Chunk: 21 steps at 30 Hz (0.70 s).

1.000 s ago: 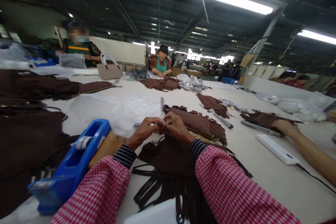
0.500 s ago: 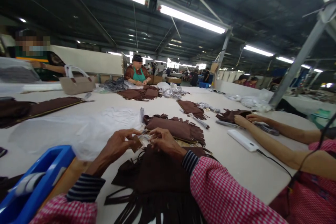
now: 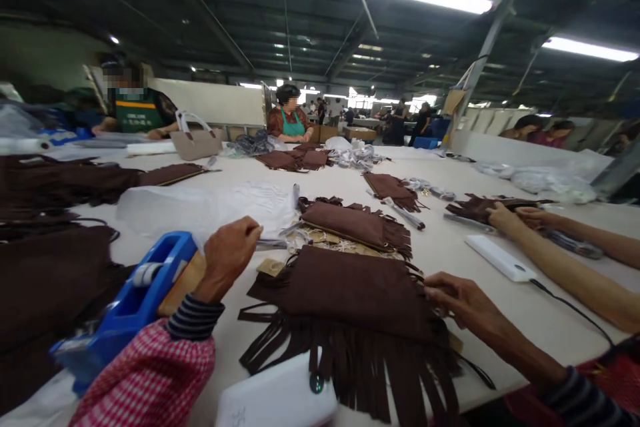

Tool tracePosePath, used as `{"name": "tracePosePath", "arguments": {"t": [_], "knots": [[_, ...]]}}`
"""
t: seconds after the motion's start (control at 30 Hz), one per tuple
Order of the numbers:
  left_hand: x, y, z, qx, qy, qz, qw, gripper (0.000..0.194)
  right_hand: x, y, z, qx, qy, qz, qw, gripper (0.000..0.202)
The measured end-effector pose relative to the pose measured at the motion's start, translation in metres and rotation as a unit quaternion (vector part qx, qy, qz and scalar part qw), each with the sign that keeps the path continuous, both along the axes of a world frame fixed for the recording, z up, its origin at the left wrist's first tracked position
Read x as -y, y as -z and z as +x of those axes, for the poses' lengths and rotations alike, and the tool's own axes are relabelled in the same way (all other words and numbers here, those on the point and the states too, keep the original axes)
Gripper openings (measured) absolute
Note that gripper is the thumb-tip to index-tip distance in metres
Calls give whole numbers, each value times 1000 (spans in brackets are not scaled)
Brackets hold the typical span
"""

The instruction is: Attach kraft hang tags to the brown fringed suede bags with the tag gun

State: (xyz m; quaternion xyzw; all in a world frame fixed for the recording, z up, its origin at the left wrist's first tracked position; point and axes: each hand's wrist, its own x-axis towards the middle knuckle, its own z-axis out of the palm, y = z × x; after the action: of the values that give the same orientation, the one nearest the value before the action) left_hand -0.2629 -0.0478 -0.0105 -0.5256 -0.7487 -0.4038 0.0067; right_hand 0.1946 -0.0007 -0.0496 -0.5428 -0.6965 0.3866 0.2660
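Observation:
A dark brown fringed bag (image 3: 350, 283) lies flat in front of me, its long fringe spread toward me. My right hand (image 3: 457, 297) is at the bag's right edge, thumb and fingers closed on that edge near a thin strap. Raised left of the bag, my left hand (image 3: 231, 255) has its fingers curled together; whatever they may pinch is too small to make out. A tan tag (image 3: 271, 267) rests by the bag's upper left corner. Partly under the fringe is a white device (image 3: 280, 397) with a green light.
Beside my left forearm stands a blue tape dispenser (image 3: 145, 293). Beyond the bag lie another brown bag (image 3: 345, 221), tan tags and white plastic sheeting (image 3: 210, 210). A co-worker's hands (image 3: 520, 217) handle a brown piece at right, near a corded white device (image 3: 500, 258).
My hands have parted: the left has drawn back from the tag, and the right has moved to the bag's right edge. The view has shifted, revealing the white device under the fringe.

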Motion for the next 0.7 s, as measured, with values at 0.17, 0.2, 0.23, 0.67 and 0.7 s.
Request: {"name": "tracePosePath", "arguments": {"t": [0.17,0.2,0.23,0.67,0.7], "knots": [[1,49,29,190,192,-170,948,43,8,9,-7,-7,-12,-87,996,46],[-1,53,34,222,208,-190,933,44,7,10,-12,-14,-12,-92,996,45],[-3,55,40,251,215,-208,921,44,6,10,-16,-25,-11,-98,995,45],[-12,1,114,535,256,-62,803,38,-7,15,-6,-137,0,-125,983,44],[-13,1,118,545,254,-47,798,37,-6,15,0,-126,-3,-122,985,45]]}}
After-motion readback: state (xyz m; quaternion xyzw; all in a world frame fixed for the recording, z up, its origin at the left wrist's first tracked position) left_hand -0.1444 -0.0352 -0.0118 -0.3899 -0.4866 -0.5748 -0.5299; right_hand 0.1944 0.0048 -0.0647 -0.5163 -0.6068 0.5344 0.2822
